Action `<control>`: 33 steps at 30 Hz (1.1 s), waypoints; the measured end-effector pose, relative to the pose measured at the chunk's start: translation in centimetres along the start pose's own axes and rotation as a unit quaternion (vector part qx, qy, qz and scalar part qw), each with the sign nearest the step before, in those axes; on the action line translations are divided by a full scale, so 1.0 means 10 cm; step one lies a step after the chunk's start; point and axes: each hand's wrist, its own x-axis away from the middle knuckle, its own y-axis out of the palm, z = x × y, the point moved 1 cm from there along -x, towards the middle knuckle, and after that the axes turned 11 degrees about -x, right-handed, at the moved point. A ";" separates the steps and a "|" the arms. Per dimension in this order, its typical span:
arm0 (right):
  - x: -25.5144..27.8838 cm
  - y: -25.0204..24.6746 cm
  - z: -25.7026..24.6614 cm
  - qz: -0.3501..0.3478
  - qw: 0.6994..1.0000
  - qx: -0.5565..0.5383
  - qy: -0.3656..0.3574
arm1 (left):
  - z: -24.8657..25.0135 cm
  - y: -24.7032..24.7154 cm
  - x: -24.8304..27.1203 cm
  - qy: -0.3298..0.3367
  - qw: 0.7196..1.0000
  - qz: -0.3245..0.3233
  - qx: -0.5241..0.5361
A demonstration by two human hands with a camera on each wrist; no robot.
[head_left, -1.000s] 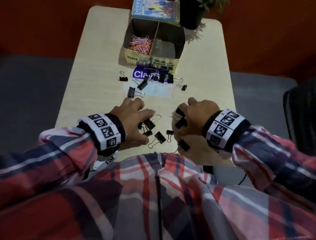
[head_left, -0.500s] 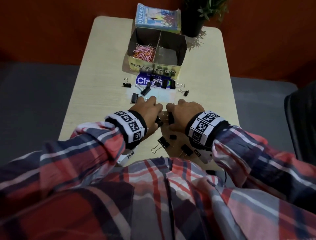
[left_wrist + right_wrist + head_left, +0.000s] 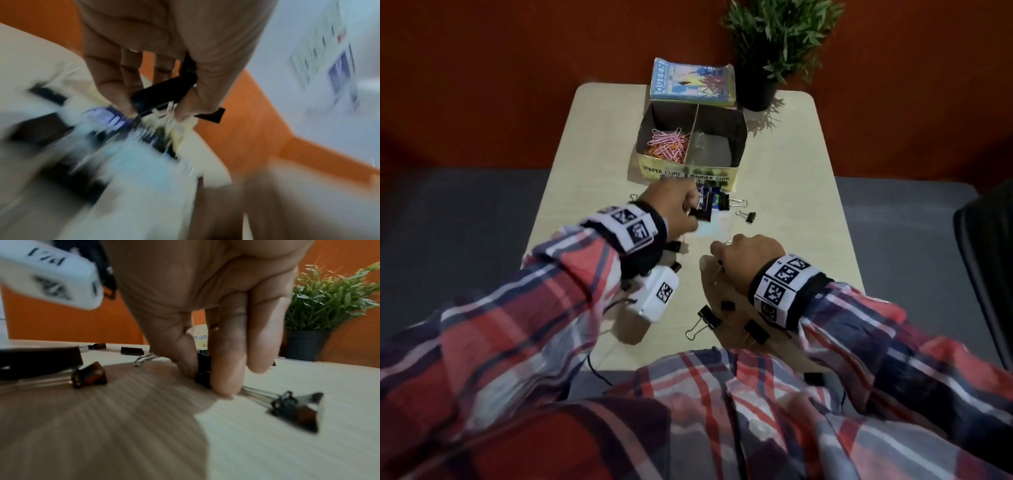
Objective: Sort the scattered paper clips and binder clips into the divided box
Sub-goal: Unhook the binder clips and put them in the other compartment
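An orange-red wall backs a pale wooden table (image 3: 592, 144) that fills the middle of the head view. At the top centre of that view a book (image 3: 692, 82) lies flat, with a potted plant (image 3: 777, 44) at its right; both stand just behind the box (image 3: 736, 171).

The box is cardboard, split by one wall. Its front reads "PAPER CLIPS" on the left and "BINDER CLIPS" on the right. The left part holds a heap of pink and orange paper clips (image 3: 667, 145); what lies in the right part cannot be told.

Just below the box a blue and white card (image 3: 717, 222) lies on the table, half hidden by the left hand (image 3: 673, 212); its print is too blurred to read. Black binder clips with silver wire handles are scattered there: two at the right of the card (image 3: 748, 216), and three more near the lower centre (image 3: 707, 317), beside the right wrist.

The left hand's fingers and thumb are curled round several black clips (image 3: 160, 94), held above the card, just short of the box front. The right hand (image 3: 748, 248) is lower, at centre right, its fingertips (image 3: 224, 386) down on the table and pinching one small black clip (image 3: 202, 379) against the thumb. Both wrists wear bands with square black-and-white codes.
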 end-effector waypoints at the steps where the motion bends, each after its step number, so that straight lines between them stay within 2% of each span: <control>1: 0.02 -0.01 -0.01 0.007 1.000 0.003 -0.011 | 0.05 -0.15 -0.11 -0.002 1.000 0.026 0.016; 3: 0.05 -0.03 -0.02 0.010 1.000 0.000 -0.027 | 0.17 -0.42 -0.37 0.002 0.998 0.064 0.029; 6: 0.07 -0.05 -0.03 0.005 1.000 -0.010 -0.029 | 0.35 -0.65 -0.82 0.011 0.998 0.064 -0.008; 8: 0.06 -0.05 -0.05 0.019 0.999 -0.004 -0.028 | 0.41 -0.61 -1.07 -0.008 0.998 0.049 -0.028; 12: 0.04 -0.01 -0.08 0.036 0.999 0.005 -0.035 | 0.39 -0.41 -1.29 -0.048 0.994 0.063 -0.069; 16: 0.05 -0.01 -0.05 0.036 0.998 -0.006 -0.041 | 0.39 -0.43 -1.27 -0.050 0.996 0.058 -0.038; 21: 0.06 -0.01 0.09 0.051 0.997 -0.054 -0.023 | 0.17 -0.61 -0.99 -0.041 0.991 0.120 0.032; 24: 0.06 0.00 0.21 0.067 0.992 -0.102 -0.001 | -0.17 -0.67 -0.64 -0.065 0.985 0.141 0.079; 27: 0.11 -0.16 0.30 0.098 0.984 -0.142 0.041 | -0.63 -0.61 -0.30 -0.117 0.986 0.108 0.052; 29: 0.12 -0.42 0.35 0.163 0.972 -0.158 0.055 | -0.88 -0.51 -0.14 -0.150 0.986 0.071 -0.004; 31: 0.04 -0.78 0.39 0.233 0.958 -0.160 0.054 | -0.98 -0.36 -0.05 -0.150 0.987 0.017 -0.057; 33: -0.22 -1.16 0.42 0.266 0.953 -0.133 0.061 | -0.98 -0.21 -0.02 -0.124 0.987 -0.035 -0.093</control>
